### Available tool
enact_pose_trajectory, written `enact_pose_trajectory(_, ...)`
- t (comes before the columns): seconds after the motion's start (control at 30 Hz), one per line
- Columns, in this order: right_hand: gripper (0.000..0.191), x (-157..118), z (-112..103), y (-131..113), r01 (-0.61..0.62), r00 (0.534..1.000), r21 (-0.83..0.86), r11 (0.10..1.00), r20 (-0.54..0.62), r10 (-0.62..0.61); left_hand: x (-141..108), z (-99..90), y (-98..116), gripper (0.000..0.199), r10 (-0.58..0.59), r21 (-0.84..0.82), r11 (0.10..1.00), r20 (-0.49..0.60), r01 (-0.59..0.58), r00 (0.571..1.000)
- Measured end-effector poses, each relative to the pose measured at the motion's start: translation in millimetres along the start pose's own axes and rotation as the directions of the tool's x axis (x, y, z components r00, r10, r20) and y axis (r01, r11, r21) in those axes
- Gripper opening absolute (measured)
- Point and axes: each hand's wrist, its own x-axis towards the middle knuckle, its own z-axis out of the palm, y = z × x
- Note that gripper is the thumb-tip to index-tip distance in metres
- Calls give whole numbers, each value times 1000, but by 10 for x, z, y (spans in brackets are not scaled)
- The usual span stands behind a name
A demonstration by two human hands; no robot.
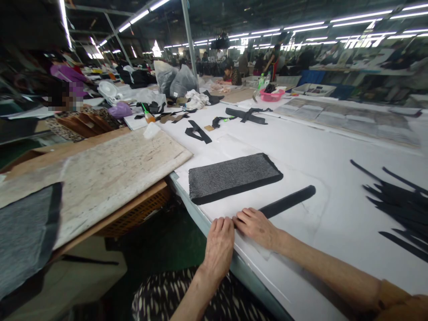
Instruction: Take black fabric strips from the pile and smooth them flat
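At the near edge of the white table, a flat black fabric strip point(289, 200) runs out from beneath my right hand point(256, 226), its rounded far end lying on the tabletop. The fingers of that hand are bent and closed over the strip's near end. Right beside it, fingertips almost touching, my left hand point(220, 240) is closed at the same end, which the fingers hide. Just beyond both hands lies a grey knitted panel point(236, 176) with black bands along its near and right sides.
Several black strips point(397, 205) are piled at the right. A lower board point(127, 165) adjoins on the left, with another grey panel point(28, 232) over its edge. Farther back are black scraps point(199, 132), a pink basket point(272, 95) and a person point(75, 102) at the left.
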Motion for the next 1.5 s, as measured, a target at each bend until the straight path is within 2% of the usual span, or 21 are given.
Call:
enact_pose_trajectory(0.23,12,-9,14,5,1,1000,-4,1000,-22,-1,-64,-44,-95,31,-41,17,999,10,41,999)
enact_pose_trajectory(0.4,14,-14,21,4,-7,1000,-22,1000,-6,7,-166,-30,-191,39,-44,32,998,-45,45,998)
enact_pose_trajectory(0.8,12,-21,32,-10,-17,1000,-43,999,-1,17,-203,-80,-197,39,-58,-11,998,-61,58,996)
enact_pose_trajectory(1.0,9,-15,33,-15,-23,999,-33,999,-34,22,-235,-42,-230,36,-76,29,996,-139,80,987)
enact_pose_trajectory(1.17,8,-17,59,-24,-43,998,-38,998,-53,41,-162,-22,-287,31,-85,34,995,-220,95,972)
enact_pose_trajectory(1.33,9,-18,50,-25,-52,998,-27,998,-41,51,-39,69,-318,32,-122,-31,992,-256,118,959)
enact_pose_trajectory(1.5,10,-16,44,-27,-70,997,-24,997,-25,69,12,189,-346,35,-190,-182,973,-293,141,937)
